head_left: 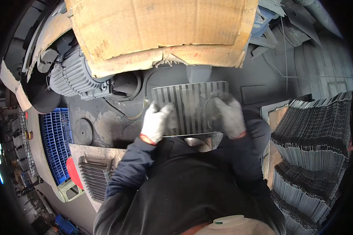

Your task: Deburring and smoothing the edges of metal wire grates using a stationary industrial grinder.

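Observation:
A ribbed grey metal sheet lies flat in front of me, below the edge of a large cardboard sheet. My left hand, in a white work glove, grips the sheet's left edge. My right hand, also gloved, presses on the sheet's right side and looks blurred. Both dark sleeves come up from the lower edge. A rounded metal part shows just under the sheet's near edge.
A grey electric motor sits at the left under the cardboard. A tall stack of ribbed metal sheets stands at the right. A smaller pile of the same sheets lies at lower left, beside a blue plastic crate.

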Tool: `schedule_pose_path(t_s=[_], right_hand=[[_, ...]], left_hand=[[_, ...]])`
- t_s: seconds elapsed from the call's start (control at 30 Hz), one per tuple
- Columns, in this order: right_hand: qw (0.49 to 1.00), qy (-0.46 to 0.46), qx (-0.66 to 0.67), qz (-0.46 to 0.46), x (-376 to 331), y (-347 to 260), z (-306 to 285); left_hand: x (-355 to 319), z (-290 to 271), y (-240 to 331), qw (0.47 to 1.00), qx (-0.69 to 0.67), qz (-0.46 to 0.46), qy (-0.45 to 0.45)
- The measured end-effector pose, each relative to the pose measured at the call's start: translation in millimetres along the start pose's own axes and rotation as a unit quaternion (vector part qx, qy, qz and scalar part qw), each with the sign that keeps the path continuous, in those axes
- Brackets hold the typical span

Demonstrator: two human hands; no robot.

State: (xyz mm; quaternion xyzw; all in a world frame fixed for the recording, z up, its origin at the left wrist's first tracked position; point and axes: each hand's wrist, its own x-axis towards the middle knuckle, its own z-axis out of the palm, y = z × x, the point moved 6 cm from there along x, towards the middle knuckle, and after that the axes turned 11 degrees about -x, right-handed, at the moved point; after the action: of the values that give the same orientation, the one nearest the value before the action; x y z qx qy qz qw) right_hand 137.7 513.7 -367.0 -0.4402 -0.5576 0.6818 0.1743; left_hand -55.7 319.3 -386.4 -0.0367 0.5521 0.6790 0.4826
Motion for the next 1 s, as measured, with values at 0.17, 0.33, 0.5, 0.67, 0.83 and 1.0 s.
schedule_pose_path(t_s=[0.17, 0.33, 0.5, 0.67, 0.83, 1.0], right_hand=[[0.999, 0.029, -0.029, 0.016, -5.1, -8.4, 1.6], [0.996, 0.091, 0.01, 0.019, -19.9, -24.0, -68.5], [0.995, 0.038, -0.069, 0.068, -3.3, -14.2, 7.6], [0.997, 0.03, -0.054, 0.053, -15.1, -18.2, -6.0], [0.994, 0.104, 0.009, 0.028, -26.1, -36.9, -55.6], [0.993, 0.04, -0.097, 0.052, -7.7, -10.8, 3.7]], left_hand=[[0.9, -4.8, 3.8, 1.0, 0.017, -0.001, -0.007], [10.8, 70.8, -21.1, 0.994, 0.005, 0.031, -0.101], [-4.7, -10.4, 6.0, 0.996, 0.053, -0.066, 0.019], [-0.6, 9.7, 7.6, 0.999, 0.004, -0.033, -0.027], [15.5, 70.7, -32.3, 0.993, -0.022, 0.042, -0.106], [-7.1, -8.4, 10.0, 0.999, 0.018, -0.004, -0.04]])
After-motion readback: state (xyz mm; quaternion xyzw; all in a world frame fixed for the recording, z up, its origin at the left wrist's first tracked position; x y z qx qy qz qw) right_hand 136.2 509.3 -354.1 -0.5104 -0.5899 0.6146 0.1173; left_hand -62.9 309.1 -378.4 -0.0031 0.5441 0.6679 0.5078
